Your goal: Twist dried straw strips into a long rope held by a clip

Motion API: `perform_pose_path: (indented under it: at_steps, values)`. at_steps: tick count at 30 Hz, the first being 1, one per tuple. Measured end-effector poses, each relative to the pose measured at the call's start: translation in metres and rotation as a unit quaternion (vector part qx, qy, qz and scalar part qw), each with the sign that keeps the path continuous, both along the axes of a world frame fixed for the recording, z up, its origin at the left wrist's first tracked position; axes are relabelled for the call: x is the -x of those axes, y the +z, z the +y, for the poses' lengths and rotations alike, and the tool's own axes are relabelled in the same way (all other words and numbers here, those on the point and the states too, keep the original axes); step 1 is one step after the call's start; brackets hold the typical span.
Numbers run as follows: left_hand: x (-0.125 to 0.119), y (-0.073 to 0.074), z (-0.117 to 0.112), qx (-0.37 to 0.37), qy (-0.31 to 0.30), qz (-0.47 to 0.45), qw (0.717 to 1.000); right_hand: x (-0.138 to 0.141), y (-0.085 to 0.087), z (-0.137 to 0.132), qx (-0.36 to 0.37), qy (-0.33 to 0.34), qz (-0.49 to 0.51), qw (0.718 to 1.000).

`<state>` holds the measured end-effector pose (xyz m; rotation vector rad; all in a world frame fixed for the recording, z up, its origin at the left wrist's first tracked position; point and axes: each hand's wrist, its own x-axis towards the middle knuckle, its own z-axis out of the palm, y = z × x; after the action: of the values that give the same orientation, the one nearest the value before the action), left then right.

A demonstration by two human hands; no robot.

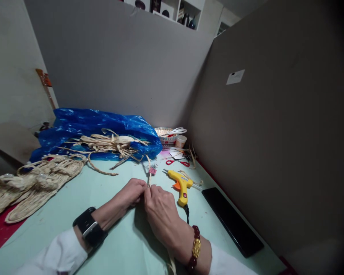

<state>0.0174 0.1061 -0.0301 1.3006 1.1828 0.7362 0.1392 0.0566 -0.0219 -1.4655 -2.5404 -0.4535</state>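
My left hand (133, 192) and my right hand (161, 208) meet at the middle of the table, fingers closed in a pinch on a thin pale braid (149, 179) of dried plant fibre. Just beyond my fingertips, a pink binder clip (153, 170) grips the far part of the braid. Loose fibre ends hang below my right wrist. What lies between my fingers is mostly hidden by the right hand. A yellow glue gun (182, 184) with an orange trigger lies to the right of my right hand.
Woven fibre slippers (46, 183) lie at the left. Behind them, dried strips (111, 143) spill from a blue plastic bag (94, 118). Red-handled scissors (177, 163), a paper cup (180, 141) and a basket (163, 133) stand near the back. A black flat device (232, 221) lies beside the right partition.
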Motion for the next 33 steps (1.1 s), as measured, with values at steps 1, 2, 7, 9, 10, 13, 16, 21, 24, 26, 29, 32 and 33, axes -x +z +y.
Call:
perform_pose_path:
  at_steps: [1, 2, 7, 9, 10, 13, 16, 21, 24, 26, 29, 32, 33]
  values:
    - [0.001, 0.001, 0.0, 0.008, -0.011, -0.01, 1.0, 0.001, 0.0, -0.001, -0.011, 0.012, -0.013, 1.0]
    - [0.002, 0.002, 0.0, 0.019, -0.021, -0.021, 0.999, 0.002, 0.0, -0.002, -0.022, 0.022, -0.021, 0.999]
    - [0.006, 0.008, -0.001, 0.061, -0.064, -0.077, 0.993, 0.003, -0.002, -0.009, -0.068, 0.034, -0.028, 0.997]
    - [0.006, 0.009, -0.002, 0.065, -0.071, -0.083, 0.992, 0.003, -0.004, -0.012, -0.075, 0.035, -0.032, 0.996]
    - [0.007, 0.009, -0.002, 0.067, -0.072, -0.083, 0.992, 0.003, -0.004, -0.013, -0.073, 0.035, -0.032, 0.996]
    - [0.01, 0.006, 0.0, 0.07, -0.075, -0.079, 0.992, 0.001, 0.001, -0.014, -0.02, 0.035, 0.005, 0.999]
    - [0.013, 0.004, 0.001, 0.065, -0.07, -0.093, 0.991, -0.011, 0.016, -0.006, 0.091, 0.031, 0.143, 0.985]
    - [0.015, 0.007, 0.0, 0.049, -0.083, -0.118, 0.988, -0.035, 0.027, 0.02, 0.184, -0.013, 0.362, 0.914]
    - [0.015, 0.009, 0.0, 0.051, -0.09, -0.125, 0.987, -0.038, 0.013, 0.032, 0.305, 0.047, 0.419, 0.854]
    - [0.014, 0.009, 0.0, 0.055, -0.096, -0.112, 0.988, -0.037, 0.002, 0.038, 0.371, 0.063, 0.456, 0.806]
    - [0.013, 0.008, 0.0, 0.05, -0.08, -0.069, 0.993, -0.035, -0.005, 0.042, 0.389, 0.04, 0.467, 0.793]
    - [0.01, 0.008, 0.0, 0.024, -0.064, -0.01, 0.998, -0.034, -0.003, 0.042, 0.338, 0.02, 0.457, 0.822]
    - [0.009, 0.008, -0.001, 0.01, -0.062, 0.009, 0.998, -0.034, -0.002, 0.042, 0.32, 0.011, 0.458, 0.83]
